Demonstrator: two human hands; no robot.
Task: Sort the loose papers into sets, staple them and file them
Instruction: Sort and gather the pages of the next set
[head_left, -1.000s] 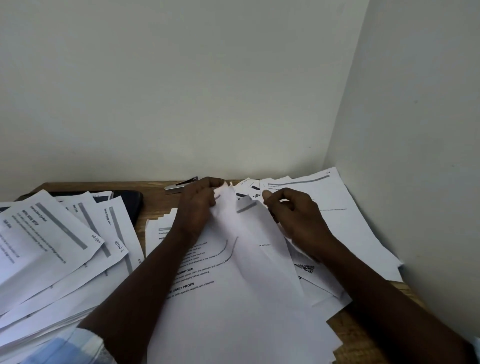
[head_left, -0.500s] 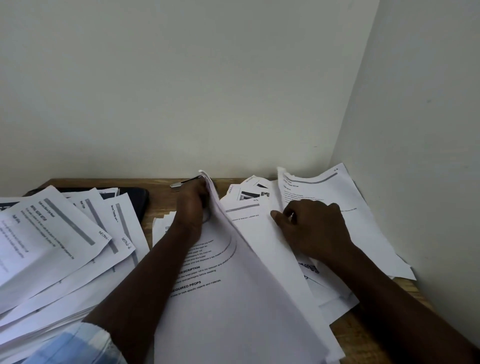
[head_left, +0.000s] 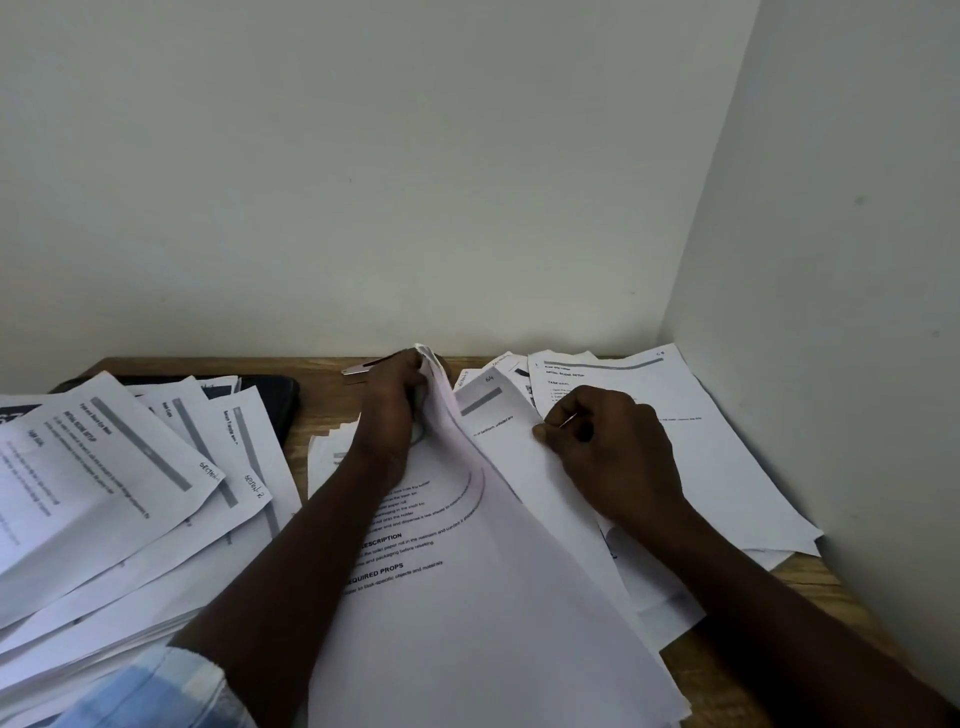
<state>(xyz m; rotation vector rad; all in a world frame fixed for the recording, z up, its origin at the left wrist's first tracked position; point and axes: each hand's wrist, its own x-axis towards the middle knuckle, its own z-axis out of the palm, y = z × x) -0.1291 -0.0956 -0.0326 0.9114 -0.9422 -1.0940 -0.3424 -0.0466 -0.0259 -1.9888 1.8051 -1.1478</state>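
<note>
Left hand (head_left: 392, 415) grips far end of raised sheets (head_left: 467, 571), mid desk (head_left: 317, 410). Right hand (head_left: 618, 457) pinches edge of sheet (head_left: 514, 447) beneath. Stapler (head_left: 361, 370) far, just behind left hand. Pile (head_left: 104, 493) left.

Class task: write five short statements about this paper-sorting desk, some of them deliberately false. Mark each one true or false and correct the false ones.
1. The left-hand grip holds the raised sheets at their far end. True.
2. The right-hand grip lies flat and open. False: its thumb and fingers pinch the edge of the grey-barred sheet.
3. A spread pile of printed papers lies to the left of the left forearm. True.
4. The dark flat object sits on top of that pile. False: papers overlap it.
5. The table is glass. False: it is wood.
</note>
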